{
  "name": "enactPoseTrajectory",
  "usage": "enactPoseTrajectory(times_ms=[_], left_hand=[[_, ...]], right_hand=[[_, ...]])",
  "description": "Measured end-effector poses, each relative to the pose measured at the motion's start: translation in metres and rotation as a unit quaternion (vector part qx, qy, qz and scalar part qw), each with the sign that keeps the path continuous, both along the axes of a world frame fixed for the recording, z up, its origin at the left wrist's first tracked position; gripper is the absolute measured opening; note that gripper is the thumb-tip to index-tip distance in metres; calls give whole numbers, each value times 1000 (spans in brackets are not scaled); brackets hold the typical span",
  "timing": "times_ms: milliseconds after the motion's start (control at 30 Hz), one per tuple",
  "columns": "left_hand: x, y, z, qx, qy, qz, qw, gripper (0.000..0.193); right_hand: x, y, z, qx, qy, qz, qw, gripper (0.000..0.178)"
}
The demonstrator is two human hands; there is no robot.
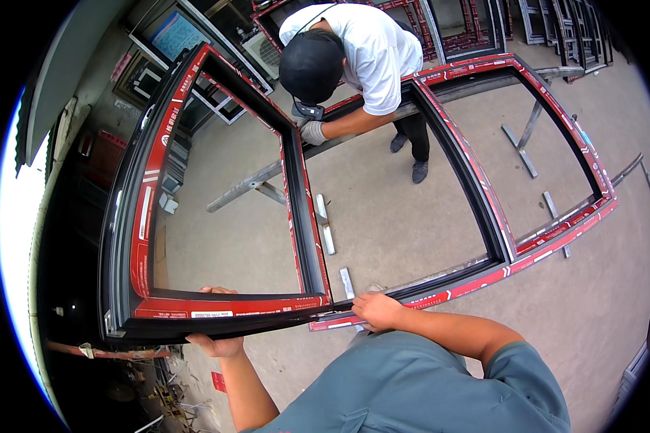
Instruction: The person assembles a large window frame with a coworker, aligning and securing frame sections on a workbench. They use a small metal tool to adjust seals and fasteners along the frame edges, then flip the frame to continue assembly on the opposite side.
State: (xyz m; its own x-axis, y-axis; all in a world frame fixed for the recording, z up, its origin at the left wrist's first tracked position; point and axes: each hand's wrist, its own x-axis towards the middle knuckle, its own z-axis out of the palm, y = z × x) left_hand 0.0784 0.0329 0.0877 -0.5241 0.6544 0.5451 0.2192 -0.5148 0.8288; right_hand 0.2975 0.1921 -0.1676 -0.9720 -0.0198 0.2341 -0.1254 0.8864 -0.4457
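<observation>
A black window sash (152, 309) with red protective film stands tilted up at the left end of a large window frame (455, 291) wrapped in similar film. My left hand (224, 346) is closed around the sash's near rail, thumb below and fingertips showing over the inner edge. Close to where sash and frame meet, my right hand (378, 310) curls over the frame's near rail; its fingertips are partly hidden. Across from me, a co-worker in a white shirt (383, 61) bends over the sash's far corner with a gloved hand (313, 133) on it.
Metal support bars (249, 184) show beneath the frame, with short feet (518, 151) on the concrete floor (404, 224). More film-wrapped frames (462, 25) lean at the back. Dark frames (567, 32) stand at the far right. Clutter (173, 404) lies at lower left.
</observation>
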Motion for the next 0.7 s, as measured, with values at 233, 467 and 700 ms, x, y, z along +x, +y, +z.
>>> enactPoseTrajectory(times_ms=[233,467,700], left_hand=[[-4,-2,-2,8,3,-33,999,91],[-3,0,-2,15,19,-34,999,88],[-4,1,-2,34,23,-20,999,89]], right_hand=[[1,-2,1,10,-7,-6,1000,39],[2,-4,3,11,-6,-19,1000,41],[1,-1,5,15,-16,-18,1000,44]])
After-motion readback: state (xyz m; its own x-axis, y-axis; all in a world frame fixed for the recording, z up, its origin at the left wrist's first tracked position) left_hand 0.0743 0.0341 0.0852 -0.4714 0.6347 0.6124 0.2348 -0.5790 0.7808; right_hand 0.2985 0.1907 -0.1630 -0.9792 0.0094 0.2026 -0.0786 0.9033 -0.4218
